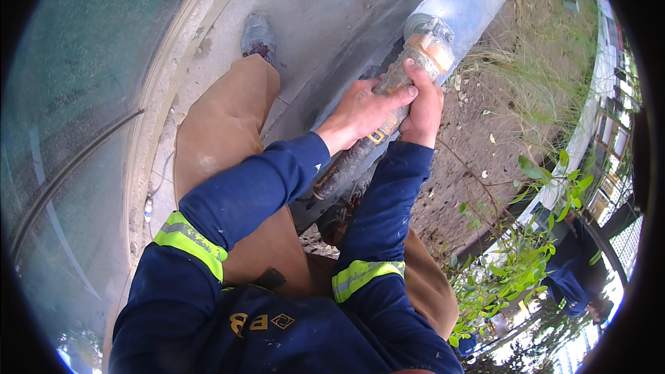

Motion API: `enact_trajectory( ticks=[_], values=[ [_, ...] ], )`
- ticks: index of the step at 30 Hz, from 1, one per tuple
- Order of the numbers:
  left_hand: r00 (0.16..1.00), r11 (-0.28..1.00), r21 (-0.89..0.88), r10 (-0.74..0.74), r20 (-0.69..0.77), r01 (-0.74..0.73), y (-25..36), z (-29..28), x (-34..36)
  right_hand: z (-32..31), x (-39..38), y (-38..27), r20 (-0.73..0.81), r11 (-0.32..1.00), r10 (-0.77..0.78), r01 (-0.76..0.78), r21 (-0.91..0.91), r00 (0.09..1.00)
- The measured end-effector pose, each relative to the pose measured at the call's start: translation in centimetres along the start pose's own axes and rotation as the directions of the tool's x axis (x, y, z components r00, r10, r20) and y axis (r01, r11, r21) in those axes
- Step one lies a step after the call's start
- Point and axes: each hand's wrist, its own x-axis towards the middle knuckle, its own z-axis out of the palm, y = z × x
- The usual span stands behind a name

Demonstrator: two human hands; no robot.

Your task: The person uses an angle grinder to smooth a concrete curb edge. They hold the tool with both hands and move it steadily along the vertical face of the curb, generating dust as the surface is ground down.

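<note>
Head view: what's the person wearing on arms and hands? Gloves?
No gloves: the left hand and right hand are bare. Both arms are in long dark blue sleeves reaching the wrists. Each sleeve has one yellow-green reflective band with a grey stripe around the upper arm. No watch or jewellery visible.

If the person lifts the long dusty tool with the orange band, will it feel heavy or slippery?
Probably heavy: both the left hand and right hand hold the long dusty tool. It looks stiff and straight. The gritty coating likely makes it less slippery.
</note>
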Motion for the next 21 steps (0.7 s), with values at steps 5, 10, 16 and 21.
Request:
enact_trajectory(
  ticks=[5,10,16,21],
  values=[
    [1.000,0.998,0.058,-0.011,-0.018,0.012,-0.6,-0.4,0.5,-0.1,0.3,0.6,0.003,0.999,-0.048,0.048,-0.009,0.999],
    [1.000,1.000,0.019,-0.016,0.008,0.016,0.0,-0.4,0.1,0.1,0.1,0.4,-0.012,1.000,-0.003,0.003,0.012,1.000],
    [1.000,0.999,0.041,0.010,-0.018,-0.009,-1.0,-0.5,0.7,0.2,0.1,0.1,0.014,1.000,0.001,-0.001,0.011,1.000],
    [1.000,0.998,0.070,-0.001,-0.019,0.002,-1.0,-0.5,0.8,0.2,0.0,0.2,0.018,0.998,0.031,-0.031,0.048,0.999]
  ],
)
